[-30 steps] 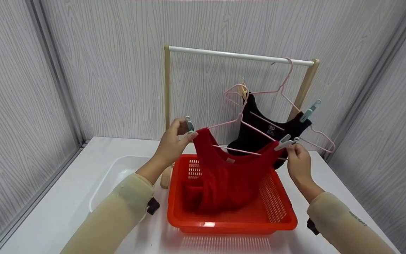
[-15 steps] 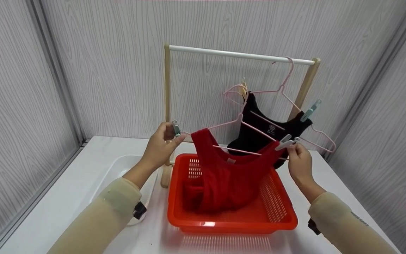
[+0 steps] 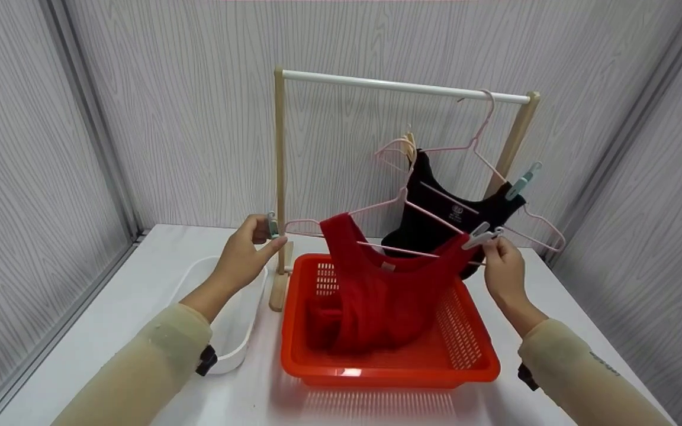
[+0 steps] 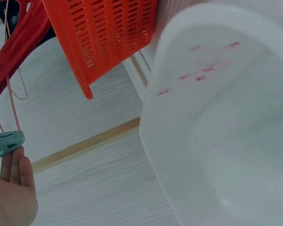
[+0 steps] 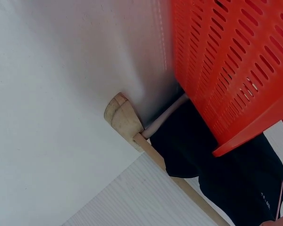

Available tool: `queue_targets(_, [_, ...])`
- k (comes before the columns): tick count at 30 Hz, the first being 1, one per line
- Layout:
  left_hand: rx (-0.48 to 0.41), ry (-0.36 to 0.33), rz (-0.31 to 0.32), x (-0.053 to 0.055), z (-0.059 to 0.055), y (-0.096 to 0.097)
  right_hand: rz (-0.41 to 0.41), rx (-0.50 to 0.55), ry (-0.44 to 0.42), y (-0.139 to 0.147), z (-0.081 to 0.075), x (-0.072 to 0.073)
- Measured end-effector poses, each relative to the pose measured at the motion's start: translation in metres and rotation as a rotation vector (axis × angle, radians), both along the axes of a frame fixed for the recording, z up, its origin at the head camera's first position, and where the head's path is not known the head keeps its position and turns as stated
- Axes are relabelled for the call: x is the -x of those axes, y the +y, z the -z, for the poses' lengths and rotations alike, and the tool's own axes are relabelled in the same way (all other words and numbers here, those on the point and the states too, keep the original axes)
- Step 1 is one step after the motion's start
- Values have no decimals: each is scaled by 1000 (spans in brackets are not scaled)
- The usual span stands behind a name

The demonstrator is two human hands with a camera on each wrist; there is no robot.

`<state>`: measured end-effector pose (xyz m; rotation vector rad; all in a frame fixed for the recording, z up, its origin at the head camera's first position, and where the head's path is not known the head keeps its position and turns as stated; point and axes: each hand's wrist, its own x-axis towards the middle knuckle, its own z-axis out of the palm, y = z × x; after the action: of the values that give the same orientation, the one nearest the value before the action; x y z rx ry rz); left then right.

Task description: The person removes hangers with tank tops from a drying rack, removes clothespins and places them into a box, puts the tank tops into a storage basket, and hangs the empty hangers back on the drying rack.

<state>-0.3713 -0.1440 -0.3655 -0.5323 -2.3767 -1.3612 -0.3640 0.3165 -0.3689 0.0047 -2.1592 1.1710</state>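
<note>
A red tank top (image 3: 385, 307) hangs from a pink clothes hanger (image 3: 376, 205), its lower part inside the red basket (image 3: 388, 374). My left hand (image 3: 243, 254) pinches a green clothespin (image 3: 273, 226) beside the hanger's left end, away from the strap. In the left wrist view the clothespin (image 4: 8, 140) meets the hanger's end; whether it clamps it I cannot tell. My right hand (image 3: 504, 269) pinches the hanger's right end, which its fingers hide. Next to it, a pale grey clothespin (image 3: 478, 238) sits on the right strap.
Behind stands a wooden rack with a white rail (image 3: 376, 83). On it hangs a black tank top (image 3: 436, 219) on another pink hanger (image 3: 483, 127), with a teal clothespin (image 3: 523, 181) and a yellow one (image 3: 409, 145). A white tub (image 3: 246, 331) lies left of the basket.
My left hand has drawn the green clothespin leftward and slightly down, off the red top's left strap to the hanger's left end. The right hand has hardly moved.
</note>
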Motion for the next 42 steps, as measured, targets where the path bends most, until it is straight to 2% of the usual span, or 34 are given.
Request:
queue_targets(9, [76, -46, -25, -1, 14, -20, -10, 10, -2, -1, 1, 1])
queue_targets(17, [187, -129, -49, -4, 28, -37, -6, -2, 2, -1, 1, 1])
queue_targets(26, [375, -219, -64, -4, 44, -55, 0, -5, -3, -1, 2, 2])
queue_targets(33, [576, -250, -23, -3, 51, -63, 5, -12, -2, 0, 2, 2])
queue_targets(42, [713, -366, -3, -3, 60, -70, 12, -8, -12, 1, 2, 1])
